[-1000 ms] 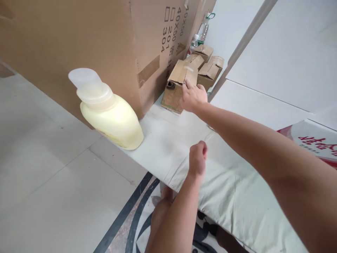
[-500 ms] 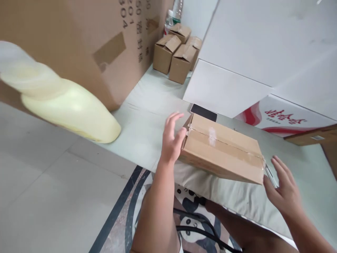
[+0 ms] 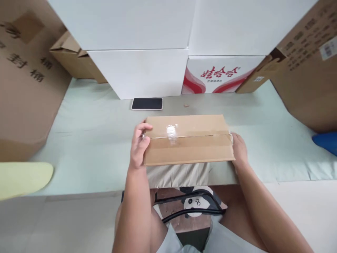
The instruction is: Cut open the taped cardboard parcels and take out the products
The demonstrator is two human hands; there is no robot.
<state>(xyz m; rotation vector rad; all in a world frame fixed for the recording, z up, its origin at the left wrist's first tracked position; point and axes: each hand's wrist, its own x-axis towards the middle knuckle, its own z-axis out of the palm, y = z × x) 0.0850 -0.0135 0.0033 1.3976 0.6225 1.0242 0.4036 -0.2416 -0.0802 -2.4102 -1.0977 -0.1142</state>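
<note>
A closed cardboard box (image 3: 189, 151) with clear tape along its top seam is at the near edge of the cloth-covered surface. My left hand (image 3: 138, 144) grips its left end, thumb and fingers bent round the edge. Against the right end, my right hand (image 3: 239, 149) is pressed, its fingers mostly hidden behind the box. The pen-like tool from the earlier frame does not show.
Beyond the box lies a phone (image 3: 147, 104) in front of stacked white boxes (image 3: 139, 73). A red-and-white carton (image 3: 218, 75) is beside them. Large cardboard boxes (image 3: 23, 91) flank both sides. A pale yellow object (image 3: 26, 177) is at left, a blue one (image 3: 326, 142) at right.
The view has swung to the right. Both hands have closed onto the box ends, where my right hand was apart from it before. The box now appears level across the view.
</note>
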